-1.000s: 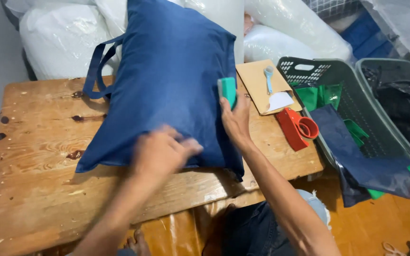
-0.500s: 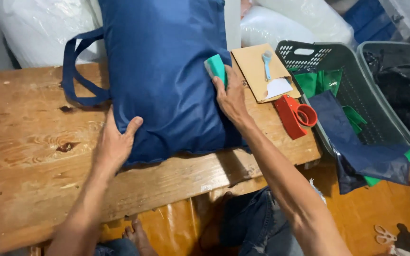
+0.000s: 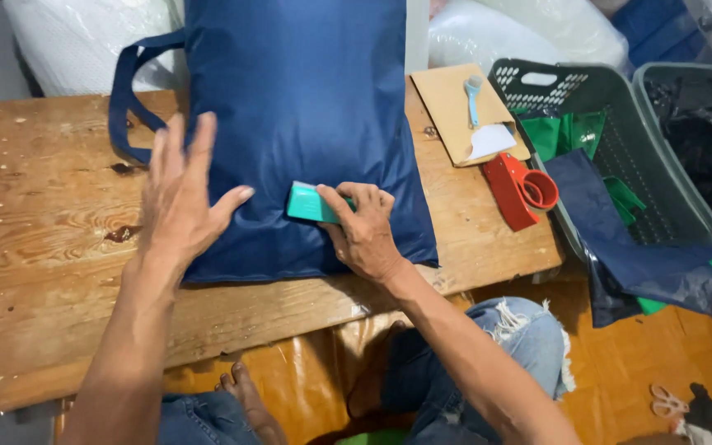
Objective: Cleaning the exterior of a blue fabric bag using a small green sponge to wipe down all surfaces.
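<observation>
Flat on a worn wooden plank table (image 3: 51, 272): a large navy-blue fabric tote bag (image 3: 315, 107), running from mid-table up toward twelve o'clock, loop handle (image 3: 129, 107) spilling out at ten o'clock. Pressed onto its lower part, a small teal rectangular block (image 3: 306, 203), gripped along one edge by the right hand (image 3: 364, 231), fingers curled over the top, thumb tucked beneath, wrist trailing off toward five o'clock. Just at nine o'clock of the block, the left hand (image 3: 179, 198): spread wide, fingers fanned toward twelve, holding nothing, palm over the bag's left edge and the bare wood, thumb tip nearly touching the block; whether pressing or hovering, cannot tell.

At two o'clock of the block, past the bag's right edge, a tan cardboard sheet (image 3: 455, 107) with a pale blue handled tool (image 3: 473, 95) and a white slip on top. Just below that, at three o'clock, a red plastic tape dispenser (image 3: 521, 191) at the table's edge. Farther right, off the table, a dark green slotted plastic basket (image 3: 620, 148) with green and navy fabric draped over the rim. Behind the table at twelve o'clock, white plastic-wrapped bundles (image 3: 84, 41).
</observation>
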